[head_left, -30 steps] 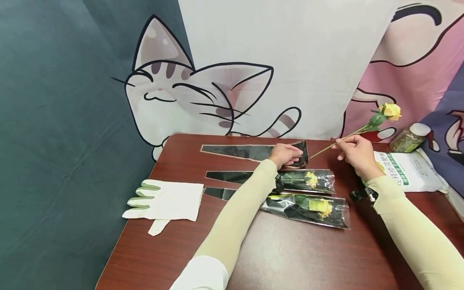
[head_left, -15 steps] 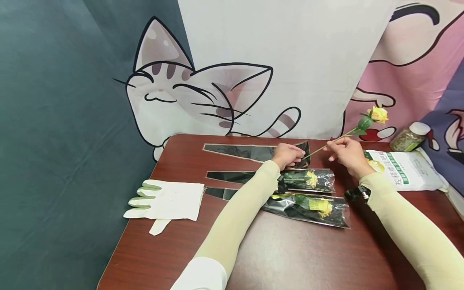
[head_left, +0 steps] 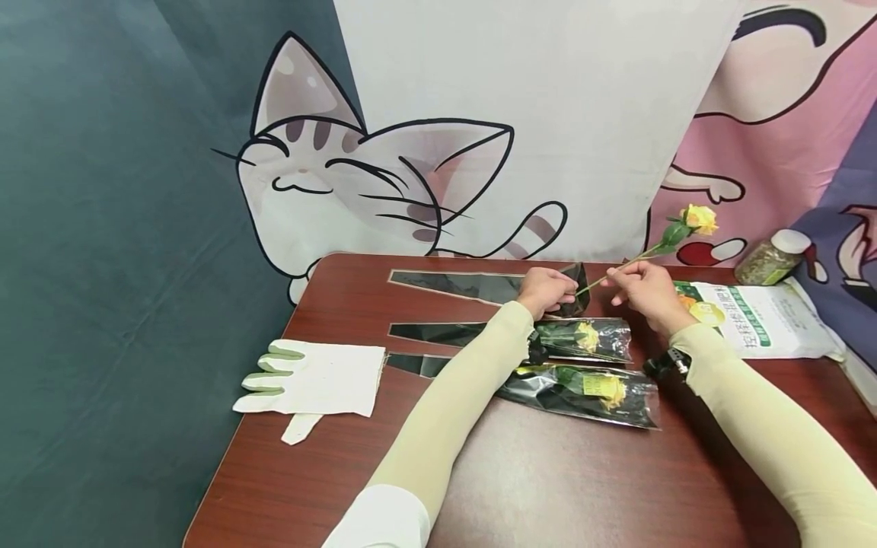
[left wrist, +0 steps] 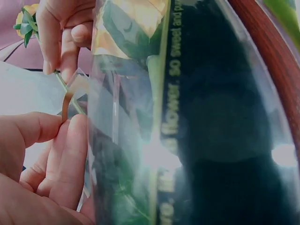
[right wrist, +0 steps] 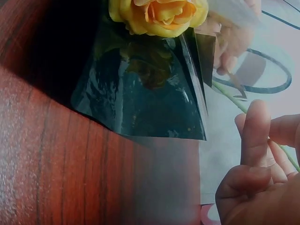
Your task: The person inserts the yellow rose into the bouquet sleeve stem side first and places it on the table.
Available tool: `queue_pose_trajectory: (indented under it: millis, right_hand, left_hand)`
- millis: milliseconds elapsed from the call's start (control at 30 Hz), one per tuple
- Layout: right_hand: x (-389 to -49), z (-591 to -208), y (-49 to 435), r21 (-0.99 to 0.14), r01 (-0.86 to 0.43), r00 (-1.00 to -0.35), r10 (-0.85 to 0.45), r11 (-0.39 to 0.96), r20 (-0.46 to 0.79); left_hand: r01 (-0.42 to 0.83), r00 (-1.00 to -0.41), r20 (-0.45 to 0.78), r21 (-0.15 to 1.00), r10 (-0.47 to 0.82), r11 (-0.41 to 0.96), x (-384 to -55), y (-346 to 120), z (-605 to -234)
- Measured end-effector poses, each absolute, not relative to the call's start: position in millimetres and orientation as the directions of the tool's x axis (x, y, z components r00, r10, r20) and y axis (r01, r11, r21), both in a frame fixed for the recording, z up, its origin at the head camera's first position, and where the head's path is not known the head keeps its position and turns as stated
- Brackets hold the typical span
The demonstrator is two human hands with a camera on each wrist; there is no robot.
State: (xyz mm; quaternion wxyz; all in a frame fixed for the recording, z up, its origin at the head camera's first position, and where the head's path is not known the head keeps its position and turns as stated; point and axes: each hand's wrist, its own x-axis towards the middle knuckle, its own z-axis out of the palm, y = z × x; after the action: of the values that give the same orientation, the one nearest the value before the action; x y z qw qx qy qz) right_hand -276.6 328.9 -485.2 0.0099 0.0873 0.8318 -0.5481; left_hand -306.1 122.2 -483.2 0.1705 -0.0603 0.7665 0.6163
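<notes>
At the back of the table, my left hand (head_left: 546,291) pinches the open end of a flat, tapered flower sleeve (head_left: 452,285), clear with a dark backing. My right hand (head_left: 647,293) holds the thin green stem of a yellow rose (head_left: 700,219) between thumb and fingers. The bloom points up and right, while the stem's lower end meets the sleeve's mouth beside my left fingertips. In the left wrist view, the stem (left wrist: 60,80) reaches the sleeve edge pinched by my left hand (left wrist: 51,164); how far inside it sits, I cannot tell.
Two wrapped yellow roses, one in a middle sleeve (head_left: 582,340) and one in a nearer sleeve (head_left: 582,394), lie in front. White gloves (head_left: 329,378) rest at left. A white printed bag (head_left: 767,321) and a lidded jar (head_left: 774,259) stand at right.
My right hand has moved left with the rose, bringing the stem's lower end to the sleeve's mouth. My left hand keeps its pinch, shifting slightly right with the sleeve.
</notes>
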Motion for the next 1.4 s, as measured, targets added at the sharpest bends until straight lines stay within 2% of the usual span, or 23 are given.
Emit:
queue_pose_trajectory:
  millis: [700,933,1067,1233,1400]
  right_hand:
    - [-277,-492,323,-0.963,0.165,-0.985,0.078,0.211,-0.152]
    - [-277,-491,324,-0.983,0.162,-0.986,0.053,0.082,-0.158]
    - [-276,-493,326,-0.991,0.131,-0.987,0.094,-0.013,-0.132]
    - [-275,-493,329,-0.997,0.074,-0.99,0.118,-0.035,-0.078]
    - [-271,-491,332,-0.991,0.081,-0.99,0.108,-0.102,-0.092]
  left_hand:
    - [-0.294,-0.945,-0.304,0.951,0.122,0.094,-300,127,-479]
    - [-0.296,-0.943,-0.308,0.95,0.126,0.102,-300,126,-479]
    - [-0.294,-0.943,-0.305,0.951,0.132,0.1,-300,124,-479]
    - [-0.294,-0.943,-0.305,0.951,0.134,0.096,-299,123,-479]
    - [-0.297,-0.942,-0.307,0.951,0.137,0.091,-299,121,-478]
